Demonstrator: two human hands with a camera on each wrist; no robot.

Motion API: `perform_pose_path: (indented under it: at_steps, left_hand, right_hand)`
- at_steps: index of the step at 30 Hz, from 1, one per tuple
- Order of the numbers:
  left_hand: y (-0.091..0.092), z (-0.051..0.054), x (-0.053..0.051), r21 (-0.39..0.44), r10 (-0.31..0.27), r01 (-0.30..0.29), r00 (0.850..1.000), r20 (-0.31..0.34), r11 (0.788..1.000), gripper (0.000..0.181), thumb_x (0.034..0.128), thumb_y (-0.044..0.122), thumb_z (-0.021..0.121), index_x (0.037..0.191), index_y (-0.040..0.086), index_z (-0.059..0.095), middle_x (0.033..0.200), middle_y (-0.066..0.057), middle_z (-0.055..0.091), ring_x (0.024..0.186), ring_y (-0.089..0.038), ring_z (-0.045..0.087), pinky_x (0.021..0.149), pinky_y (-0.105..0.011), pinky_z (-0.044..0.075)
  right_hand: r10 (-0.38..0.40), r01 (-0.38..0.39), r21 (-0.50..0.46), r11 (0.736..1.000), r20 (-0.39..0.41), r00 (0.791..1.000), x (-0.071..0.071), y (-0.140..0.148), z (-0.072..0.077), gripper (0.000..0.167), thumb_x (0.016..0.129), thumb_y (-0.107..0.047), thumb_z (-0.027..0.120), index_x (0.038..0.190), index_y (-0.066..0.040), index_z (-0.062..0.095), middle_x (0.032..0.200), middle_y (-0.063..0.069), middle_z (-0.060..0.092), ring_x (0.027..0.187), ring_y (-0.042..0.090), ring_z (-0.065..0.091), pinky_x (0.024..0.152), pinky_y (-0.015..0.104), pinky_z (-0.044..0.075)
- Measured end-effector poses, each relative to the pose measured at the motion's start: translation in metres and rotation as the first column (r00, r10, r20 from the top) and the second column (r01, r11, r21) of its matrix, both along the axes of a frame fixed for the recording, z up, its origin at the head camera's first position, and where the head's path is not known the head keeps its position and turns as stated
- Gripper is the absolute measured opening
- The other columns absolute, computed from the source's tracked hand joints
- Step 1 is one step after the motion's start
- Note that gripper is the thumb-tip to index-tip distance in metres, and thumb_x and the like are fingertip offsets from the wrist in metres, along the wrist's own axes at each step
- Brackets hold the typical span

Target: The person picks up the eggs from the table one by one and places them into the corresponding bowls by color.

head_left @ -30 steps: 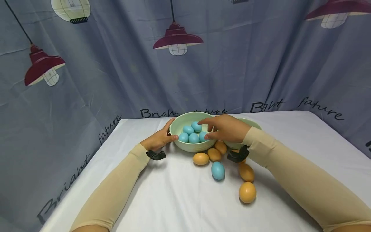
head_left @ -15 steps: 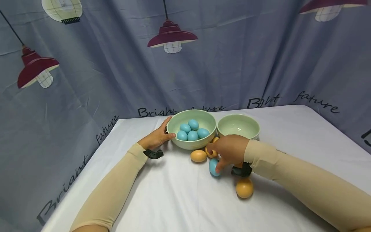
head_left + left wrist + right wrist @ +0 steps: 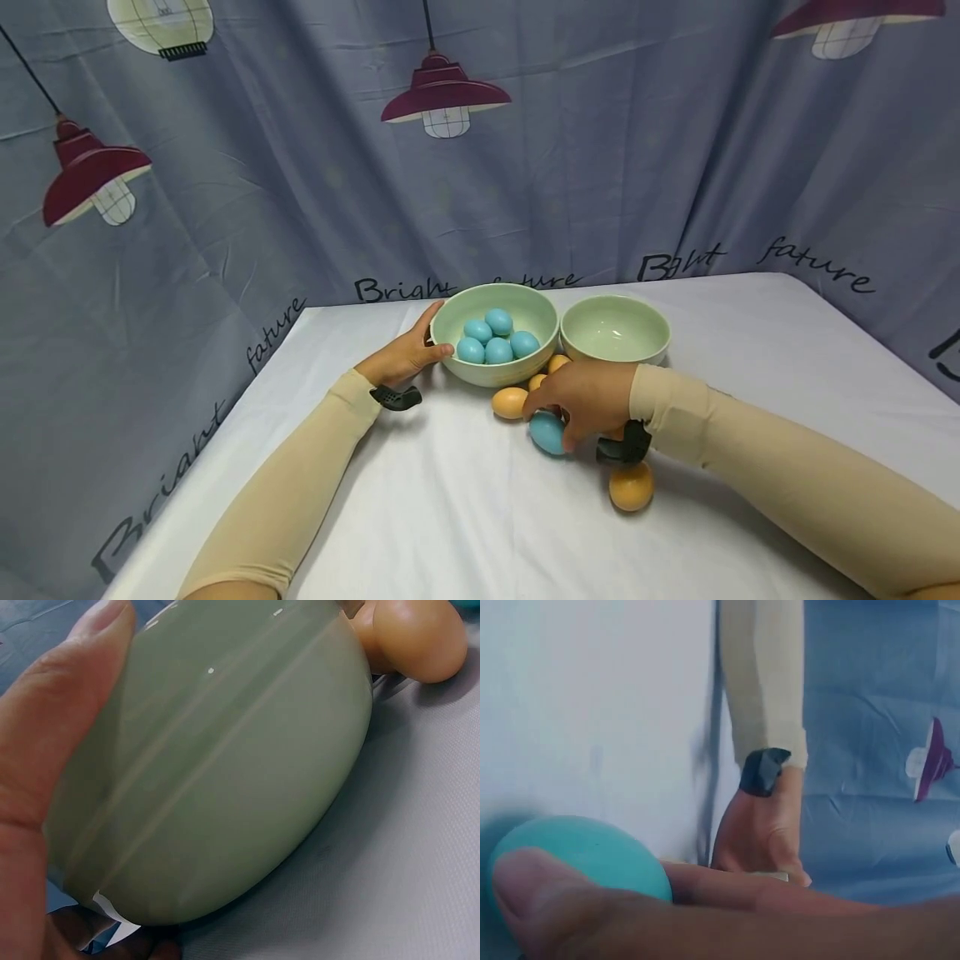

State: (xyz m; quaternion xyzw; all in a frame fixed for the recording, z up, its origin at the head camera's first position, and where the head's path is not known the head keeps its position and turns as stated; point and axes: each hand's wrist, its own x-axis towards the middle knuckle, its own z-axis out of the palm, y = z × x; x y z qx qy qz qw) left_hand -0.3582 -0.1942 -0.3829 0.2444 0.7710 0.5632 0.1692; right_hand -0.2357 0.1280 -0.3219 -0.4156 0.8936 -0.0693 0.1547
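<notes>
On the left side of the larger green bowl, my left hand grips the wall, its thumb lying against the outside in the left wrist view. Several blue eggs lie inside that bowl. In front of it, my right hand pinches a single blue egg between thumb and fingers, low over the cloth. The right wrist view shows the thumb pressed on this blue egg. A yellow egg lies just left of the right fingertips; other yellow eggs are partly hidden behind that hand.
A smaller green bowl stands right of the larger one, its visible inside bare. One yellow egg lies nearer me, below the right wrist. White cloth covers the table, and a grey printed curtain hangs behind.
My right hand came away from over the larger bowl, down to the blue egg on the cloth. That egg has turned and shifted slightly left between the fingers. My left hand keeps its grip.
</notes>
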Motion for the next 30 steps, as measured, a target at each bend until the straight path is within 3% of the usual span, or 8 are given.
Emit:
perform_pose_path:
  at_steps: [4, 8, 14, 19, 23, 26, 30]
  left_hand:
    - [-0.001, -0.004, 0.002, -0.017, 0.007, -0.007, 1.0, 0.008, 1.0, 0.137, 0.0767, 0.066, 0.086, 0.171, 0.026, -0.005, 0.176, -0.015, 0.004, 0.162, -0.038, 0.015, 0.13, -0.056, 0.022]
    - [-0.002, -0.006, 0.004, -0.016, 0.01, -0.009, 1.0, 0.016, 1.0, 0.147, 0.0677, 0.074, 0.087, 0.17, 0.025, -0.006, 0.176, -0.017, 0.004, 0.162, -0.039, 0.015, 0.13, -0.056, 0.022]
    - [0.0, -0.005, 0.003, -0.024, 0.015, -0.014, 1.0, 0.013, 1.0, 0.149, 0.0656, 0.076, 0.086, 0.171, 0.025, -0.006, 0.176, -0.019, 0.005, 0.162, -0.039, 0.017, 0.131, -0.056, 0.022]
    - [0.0, -0.004, 0.003, -0.001, 0.01, -0.01, 1.0, 0.021, 1.0, 0.151, 0.0655, 0.074, 0.087, 0.17, 0.023, -0.009, 0.176, -0.019, 0.004, 0.162, -0.04, 0.017, 0.13, -0.056, 0.022]
    - [0.0, -0.004, 0.002, 0.003, 0.006, -0.006, 1.0, 0.016, 1.0, 0.148, 0.0677, 0.072, 0.087, 0.17, 0.022, -0.008, 0.176, -0.017, 0.005, 0.161, -0.039, 0.017, 0.13, -0.056, 0.022]
    - [-0.001, -0.005, 0.0, 0.007, 0.012, -0.012, 1.0, 0.021, 1.0, 0.147, 0.0677, 0.072, 0.087, 0.17, 0.024, -0.007, 0.175, -0.018, 0.005, 0.161, -0.039, 0.017, 0.13, -0.056, 0.022]
    - [0.001, -0.002, -0.002, 0.012, 0.013, -0.013, 1.0, 0.024, 1.0, 0.15, 0.0655, 0.073, 0.088, 0.17, 0.024, -0.007, 0.175, -0.019, 0.006, 0.161, -0.038, 0.017, 0.131, -0.056, 0.021]
  right_hand:
    - [0.052, -0.048, -0.043, 0.998, 0.085, 0.995, -0.005, 0.0, 0.0, 0.057, 0.08, -0.014, 0.093, 0.132, -0.024, 0.074, 0.096, -0.014, 0.069, 0.086, 0.004, 0.061, 0.083, 0.023, 0.052]
    - [0.11, -0.084, -0.135, 0.987, 0.194, 0.975, -0.013, 0.003, 0.001, 0.058, 0.082, -0.01, 0.091, 0.136, -0.021, 0.072, 0.103, -0.011, 0.072, 0.091, 0.003, 0.067, 0.088, 0.022, 0.055]
    - [0.129, -0.063, -0.25, 0.966, 0.26, 0.957, -0.026, 0.015, 0.015, 0.059, 0.087, -0.011, 0.086, 0.142, -0.017, 0.067, 0.115, -0.005, 0.074, 0.098, 0.004, 0.071, 0.091, 0.025, 0.057]
    - [0.141, -0.009, -0.368, 0.93, 0.333, 0.932, -0.04, 0.019, 0.025, 0.059, 0.094, -0.011, 0.081, 0.149, -0.01, 0.06, 0.121, 0.003, 0.075, 0.109, 0.016, 0.074, 0.092, 0.027, 0.059]
    - [0.095, 0.049, -0.425, 0.904, 0.311, 0.946, -0.054, 0.018, 0.026, 0.06, 0.096, -0.015, 0.079, 0.152, -0.009, 0.057, 0.131, 0.013, 0.071, 0.119, 0.024, 0.073, 0.099, 0.031, 0.059]
    - [0.024, 0.1, -0.455, 0.885, 0.26, 0.965, -0.065, 0.016, 0.025, 0.062, 0.096, -0.019, 0.079, 0.153, -0.011, 0.055, 0.141, 0.017, 0.066, 0.128, 0.03, 0.069, 0.107, 0.039, 0.057]
    - [-0.075, 0.162, -0.464, 0.871, 0.201, 0.977, -0.079, 0.014, 0.027, 0.064, 0.097, -0.021, 0.078, 0.156, -0.015, 0.053, 0.145, 0.017, 0.065, 0.134, 0.033, 0.065, 0.111, 0.047, 0.054]
